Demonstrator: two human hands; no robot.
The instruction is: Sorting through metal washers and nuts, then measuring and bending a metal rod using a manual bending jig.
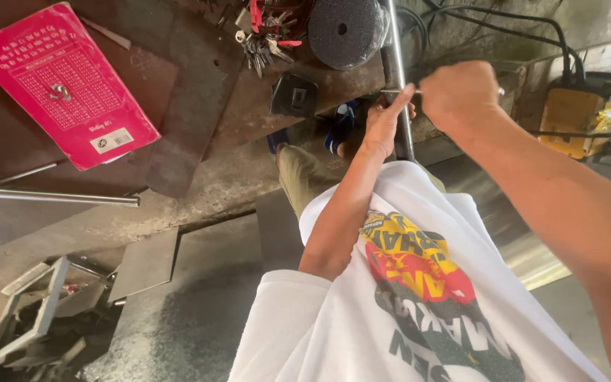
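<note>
Two bare hands are seen at the top centre, over the edge of a rusty brown metal counter (199, 85). Largest in view is a white printed T-shirt (419, 297) worn by the person, filling the lower right. The counter spans the upper left, with a grey concrete floor (199, 304) below it.

A long shiny steel rod (399, 78) is stood near upright at the counter's edge, running from the top of the frame down toward the shirt. The left hand (385, 120) is wrapped around this rod, its fingers closed on it. The right hand (461, 92) is closed into a fist just beside the left, and a thin metal piece (397, 92) that crosses the rod is gripped in it; what the piece is cannot be told.

A pink rectangular printed booklet (58, 85) is laid flat on the counter at far left, with a small metal bit on it. A dark round abrasive disc (346, 30) lies at the top, near the rod. A yellow boxy machine with black cables (574, 117) is set at the right edge. A second steel tube (51, 197) is laid across at left. A bunch of keys with red tags (263, 39) lies beside the disc. Scrap metal frames (30, 318) are on the floor at lower left.
</note>
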